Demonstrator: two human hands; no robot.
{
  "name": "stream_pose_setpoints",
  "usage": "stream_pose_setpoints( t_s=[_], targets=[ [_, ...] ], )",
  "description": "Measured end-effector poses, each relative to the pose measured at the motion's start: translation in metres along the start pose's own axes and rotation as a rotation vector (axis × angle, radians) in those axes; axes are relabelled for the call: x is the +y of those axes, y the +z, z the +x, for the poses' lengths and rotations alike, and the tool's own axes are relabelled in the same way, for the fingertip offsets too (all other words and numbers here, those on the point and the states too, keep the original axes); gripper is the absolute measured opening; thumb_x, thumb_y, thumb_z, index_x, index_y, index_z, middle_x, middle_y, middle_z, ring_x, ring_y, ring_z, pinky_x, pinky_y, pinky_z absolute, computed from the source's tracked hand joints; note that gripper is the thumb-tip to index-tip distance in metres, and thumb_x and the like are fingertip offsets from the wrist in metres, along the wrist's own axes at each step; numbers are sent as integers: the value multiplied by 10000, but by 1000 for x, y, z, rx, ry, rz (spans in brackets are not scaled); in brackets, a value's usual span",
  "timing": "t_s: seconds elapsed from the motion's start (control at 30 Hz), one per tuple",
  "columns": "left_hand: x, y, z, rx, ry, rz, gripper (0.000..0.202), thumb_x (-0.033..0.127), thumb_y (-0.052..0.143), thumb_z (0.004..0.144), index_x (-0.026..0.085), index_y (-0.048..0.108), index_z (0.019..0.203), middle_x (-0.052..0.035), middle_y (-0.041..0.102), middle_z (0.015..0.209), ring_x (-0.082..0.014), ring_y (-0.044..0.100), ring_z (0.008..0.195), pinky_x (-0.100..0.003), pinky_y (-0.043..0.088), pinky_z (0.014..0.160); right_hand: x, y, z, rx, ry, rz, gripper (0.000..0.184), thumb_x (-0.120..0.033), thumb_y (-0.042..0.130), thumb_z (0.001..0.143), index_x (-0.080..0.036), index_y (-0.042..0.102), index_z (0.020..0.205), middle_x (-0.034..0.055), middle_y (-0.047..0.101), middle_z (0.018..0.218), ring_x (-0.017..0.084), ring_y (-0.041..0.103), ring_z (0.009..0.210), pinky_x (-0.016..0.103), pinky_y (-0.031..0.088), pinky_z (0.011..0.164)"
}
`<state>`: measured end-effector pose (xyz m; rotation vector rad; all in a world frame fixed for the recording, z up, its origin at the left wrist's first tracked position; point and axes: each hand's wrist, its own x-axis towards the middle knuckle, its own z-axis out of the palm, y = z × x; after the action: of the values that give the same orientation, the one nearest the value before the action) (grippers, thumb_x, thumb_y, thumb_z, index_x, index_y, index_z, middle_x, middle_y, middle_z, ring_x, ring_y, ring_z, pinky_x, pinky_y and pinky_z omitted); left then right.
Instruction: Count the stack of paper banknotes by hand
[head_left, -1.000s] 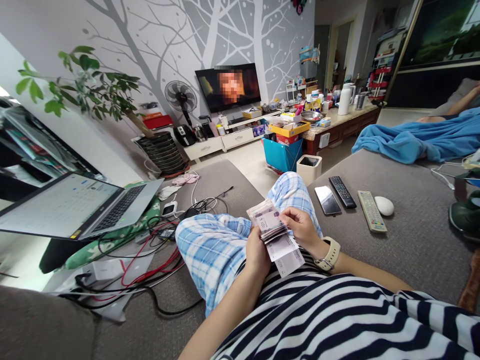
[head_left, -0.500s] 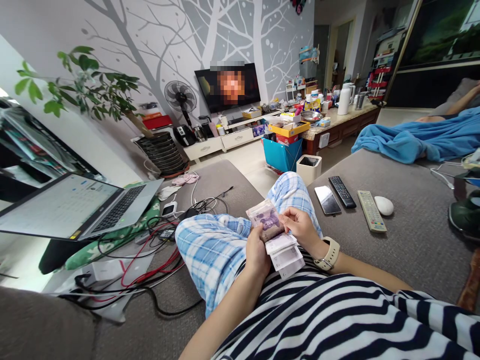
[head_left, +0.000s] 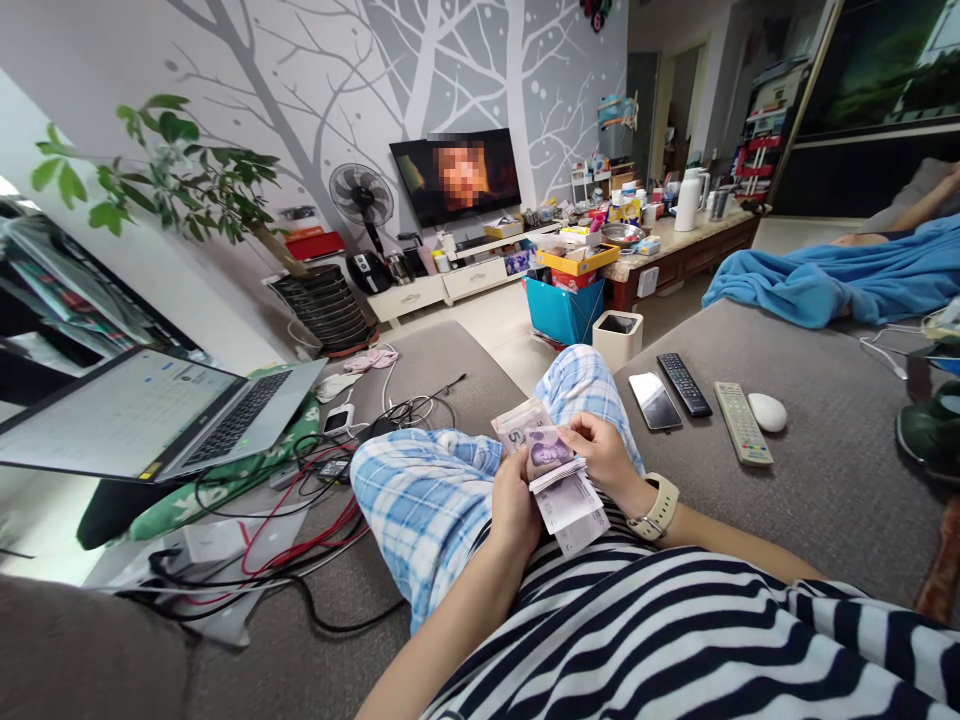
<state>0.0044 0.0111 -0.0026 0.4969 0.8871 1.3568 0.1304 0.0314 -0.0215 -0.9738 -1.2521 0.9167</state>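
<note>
Over my lap, my left hand (head_left: 516, 503) is closed around a stack of purple-tinted banknotes (head_left: 517, 422), thumb on the upper side. A note with a purple portrait (head_left: 550, 453) bends toward me on top of the stack. My right hand (head_left: 606, 458) pinches the right edge of that note between thumb and fingertips. Below, the pale ends of folded-over notes (head_left: 568, 505) fan out toward my striped shirt. A cream watch (head_left: 655, 508) is on my right wrist.
On the sofa to my right lie a phone (head_left: 655, 401), a black remote (head_left: 684, 385), a beige remote (head_left: 742, 424) and a white mouse (head_left: 767, 412). An open laptop (head_left: 247, 415) and tangled cables (head_left: 322, 530) are at left. Someone's arm shows beyond a blue blanket (head_left: 832, 270).
The top note has bent down toward me, and a large numeral now shows on the note behind it. Both hands stay in nearly the same place.
</note>
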Motion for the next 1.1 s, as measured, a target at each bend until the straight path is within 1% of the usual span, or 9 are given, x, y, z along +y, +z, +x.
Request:
stream_pose_setpoints(
  t_s=[0.1, 0.2, 0.43, 0.6, 0.7, 0.8, 0.97, 1.1],
  targets=[
    [1, 1, 1, 32, 28, -7, 217, 292, 680, 662, 131, 658, 807, -50, 704, 745, -172, 646, 657, -279, 505, 650, -4, 1, -1, 0, -18, 20, 299, -431, 627, 807, -198, 519, 655, -32, 483, 606, 132, 433, 574, 271, 353, 550],
    [1, 1, 1, 30, 41, 22, 182, 280, 672, 662, 134, 664, 770, -35, 691, 713, -153, 619, 631, -262, 492, 634, -10, 1, -2, -14, -19, 68, 286, -427, 620, 813, -197, 536, 665, -25, 496, 618, 136, 447, 585, 272, 367, 556],
    [1, 1, 1, 2, 31, 41, 169, 277, 659, 658, 138, 662, 754, -27, 672, 709, -158, 616, 669, -263, 486, 666, -18, 3, -4, -11, -14, 132, 260, -420, 621, 809, -198, 569, 683, -16, 527, 624, 140, 464, 590, 272, 384, 559],
    [1, 0, 2, -8, 33, 41, 191, 290, 667, 655, 139, 666, 772, -35, 682, 750, -168, 626, 701, -274, 486, 705, -20, 4, -4, -4, -5, 137, 264, -439, 627, 803, -204, 580, 690, -12, 538, 627, 146, 474, 590, 277, 394, 564],
    [1, -1, 2, -11, 24, 36, 202, 303, 669, 657, 139, 666, 774, -32, 673, 733, -169, 625, 696, -276, 484, 706, -20, 3, -4, -10, -3, 133, 278, -454, 628, 801, -204, 579, 689, -13, 531, 618, 145, 468, 582, 277, 389, 559],
    [2, 1, 0, -4, 28, 41, 177, 288, 663, 654, 143, 663, 755, -25, 672, 719, -155, 608, 659, -267, 480, 676, -20, 3, -5, -19, -11, 137, 276, -449, 627, 805, -203, 577, 689, -14, 521, 618, 143, 461, 580, 277, 380, 558],
    [5, 5, -4, 57, 35, 72, 160, 276, 661, 649, 137, 661, 728, -28, 673, 693, -143, 584, 609, -238, 450, 571, -20, 2, -5, -37, -17, 144, 267, -443, 618, 812, -205, 579, 698, -14, 516, 625, 143, 453, 575, 279, 372, 555],
    [6, 7, -6, 64, 46, 74, 149, 269, 670, 662, 136, 666, 729, -22, 666, 665, -141, 576, 590, -237, 443, 559, -20, 2, -5, -43, -22, 138, 289, -466, 605, 814, -206, 576, 693, -15, 507, 620, 142, 445, 572, 275, 368, 549]
  ],
)
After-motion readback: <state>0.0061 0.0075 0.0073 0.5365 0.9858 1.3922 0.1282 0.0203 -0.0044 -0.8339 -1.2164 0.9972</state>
